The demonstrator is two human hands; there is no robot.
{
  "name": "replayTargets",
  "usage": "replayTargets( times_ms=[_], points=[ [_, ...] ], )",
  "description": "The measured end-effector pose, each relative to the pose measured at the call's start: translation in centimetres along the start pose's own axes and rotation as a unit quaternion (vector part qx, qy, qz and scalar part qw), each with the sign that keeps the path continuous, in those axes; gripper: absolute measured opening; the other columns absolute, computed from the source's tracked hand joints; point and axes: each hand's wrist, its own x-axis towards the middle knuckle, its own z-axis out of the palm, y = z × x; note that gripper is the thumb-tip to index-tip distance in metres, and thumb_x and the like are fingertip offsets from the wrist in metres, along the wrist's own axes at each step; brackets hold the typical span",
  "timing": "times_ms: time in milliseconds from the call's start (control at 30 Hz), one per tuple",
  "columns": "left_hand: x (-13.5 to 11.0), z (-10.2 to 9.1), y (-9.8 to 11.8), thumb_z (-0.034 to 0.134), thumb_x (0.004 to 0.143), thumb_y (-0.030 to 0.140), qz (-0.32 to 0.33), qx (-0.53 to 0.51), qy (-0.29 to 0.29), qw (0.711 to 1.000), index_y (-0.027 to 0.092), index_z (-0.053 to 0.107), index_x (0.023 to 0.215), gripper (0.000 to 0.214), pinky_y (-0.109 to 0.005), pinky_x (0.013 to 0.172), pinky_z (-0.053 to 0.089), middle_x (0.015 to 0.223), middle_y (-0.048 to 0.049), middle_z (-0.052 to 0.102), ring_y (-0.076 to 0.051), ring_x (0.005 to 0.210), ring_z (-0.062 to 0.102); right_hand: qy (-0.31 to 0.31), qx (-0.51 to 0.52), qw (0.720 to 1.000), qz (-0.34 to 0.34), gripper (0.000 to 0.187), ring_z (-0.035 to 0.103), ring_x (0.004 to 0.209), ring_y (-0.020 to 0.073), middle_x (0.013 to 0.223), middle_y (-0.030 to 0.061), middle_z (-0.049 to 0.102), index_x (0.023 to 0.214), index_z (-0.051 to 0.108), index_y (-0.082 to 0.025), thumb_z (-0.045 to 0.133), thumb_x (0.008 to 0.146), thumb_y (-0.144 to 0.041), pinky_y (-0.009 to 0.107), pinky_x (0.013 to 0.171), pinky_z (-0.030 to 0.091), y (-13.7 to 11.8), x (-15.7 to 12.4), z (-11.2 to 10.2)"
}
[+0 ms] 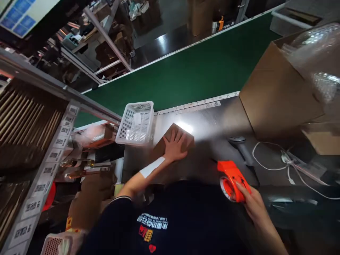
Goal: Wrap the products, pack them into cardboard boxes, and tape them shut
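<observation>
A small brown cardboard box (159,150) lies on the steel table. Spread flat across its top is my left hand (175,146), fingers apart. A white label or sheet (152,167) sticks to my left forearm. On the right, my right hand (251,200) is wrapped around an orange tape dispenser (230,173) with a roll of tape in it, held near the table's front edge, apart from the box. Some fingers of that hand are hidden behind the dispenser.
A white perforated basket (148,122) with a paper slip stands beyond the box. A barcode scanner (241,148) and white cables (271,169) lie at the right. Behind them stands a large carton (281,95) with bubble wrap. A green conveyor belt (191,76) runs along the back.
</observation>
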Motion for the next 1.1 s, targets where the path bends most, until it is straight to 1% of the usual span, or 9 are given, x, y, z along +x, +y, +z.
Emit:
replayTargets(
  times_ms=[100,233,333,467,733,833,967,1033,1100],
  points=[
    [2.8,0.6,3.9,0.069,0.088,0.051,-0.155,-0.119,0.091,0.977,0.022,0.027,0.166,0.093,-0.085,0.114,-0.004,0.174,-0.0172,0.013,-0.048,0.160,-0.004,-0.088,-0.001,0.996,-0.018,0.053,0.059,0.054,0.0225,0.066,0.0097,0.068,0.079,0.071,-0.021,0.078,0.070,-0.072,0.038,0.054,0.050,-2.8,1.0,2.6],
    [0.6,-1.0,4.4,0.053,0.098,0.049,-0.098,-0.313,0.126,0.936,0.019,0.055,0.149,0.059,-0.063,0.124,0.024,0.162,-0.0166,0.046,-0.037,0.154,0.032,-0.238,-0.078,0.967,-0.046,0.058,0.051,0.051,0.0158,0.061,0.0031,0.062,0.075,0.068,-0.016,0.081,0.062,-0.071,0.030,0.050,0.042,-6.8,0.5,3.9],
    [-4.8,-2.0,2.7,0.042,0.098,0.065,-0.115,-0.461,0.017,0.880,0.015,0.077,0.112,0.063,-0.046,0.099,0.053,0.118,-0.0170,0.074,-0.029,0.109,0.068,-0.289,-0.122,0.947,-0.071,0.051,0.047,0.052,0.0128,0.060,0.0001,0.057,0.073,0.065,-0.017,0.082,0.067,-0.064,0.026,0.050,0.037,-9.4,-1.0,4.0],
    [-10.3,-2.8,1.8,0.051,0.080,0.088,-0.147,-0.655,-0.170,0.721,0.012,0.080,0.094,0.082,-0.029,0.066,0.050,0.093,-0.0140,0.075,-0.022,0.082,0.068,-0.341,-0.209,0.912,-0.095,0.041,0.045,0.053,0.0122,0.061,-0.0006,0.057,0.077,0.066,-0.017,0.077,0.077,-0.056,0.025,0.049,0.033,-12.4,-2.8,4.5],
    [-10.1,-1.8,3.3,0.090,0.057,0.063,-0.216,-0.786,-0.129,0.564,0.014,0.078,0.082,0.057,-0.027,0.067,0.048,0.081,-0.0077,0.072,-0.017,0.073,0.064,-0.327,-0.365,0.849,-0.196,0.032,0.047,0.058,0.0141,0.064,0.0002,0.059,0.073,0.065,-0.019,0.072,0.082,-0.049,0.026,0.051,0.034,-17.4,-3.3,6.1],
    [-9.2,-0.8,3.4,0.094,0.052,0.057,-0.222,-0.778,-0.091,0.581,0.015,0.075,0.072,0.051,-0.031,0.068,0.049,0.070,-0.0047,0.068,-0.018,0.068,0.062,-0.353,-0.398,0.825,-0.192,0.033,0.047,0.059,0.0137,0.065,0.0002,0.059,0.075,0.064,-0.018,0.070,0.085,-0.049,0.025,0.052,0.034,-19.1,-2.3,7.2],
    [-8.1,-1.9,-0.3,0.087,0.063,0.049,-0.226,-0.654,0.137,0.708,0.018,0.074,0.060,0.034,-0.030,0.073,0.048,0.068,-0.0030,0.067,-0.018,0.075,0.062,-0.410,-0.399,0.812,-0.119,0.036,0.051,0.058,0.0139,0.066,0.0008,0.062,0.082,0.068,-0.017,0.070,0.085,-0.053,0.025,0.052,0.035,-21.5,1.9,6.9],
    [-7.6,-3.0,-3.8,0.086,0.064,0.044,-0.264,-0.622,0.200,0.709,0.018,0.075,0.062,0.028,-0.030,0.076,0.049,0.070,-0.0031,0.069,-0.017,0.076,0.063,-0.415,-0.401,0.814,-0.065,0.039,0.050,0.054,0.0136,0.060,0.0013,0.061,0.074,0.064,-0.017,0.072,0.083,-0.055,0.025,0.049,0.033,-22.3,5.0,5.5],
    [-6.9,-4.0,-7.3,0.085,0.062,0.044,-0.312,-0.620,0.195,0.693,0.017,0.074,0.060,0.029,-0.030,0.071,0.049,0.067,-0.0037,0.069,-0.016,0.070,0.062,-0.403,-0.411,0.817,-0.036,0.044,0.047,0.051,0.0131,0.056,0.0014,0.058,0.067,0.060,-0.018,0.075,0.078,-0.057,0.026,0.048,0.030,-22.6,8.2,3.8]
  ],
)
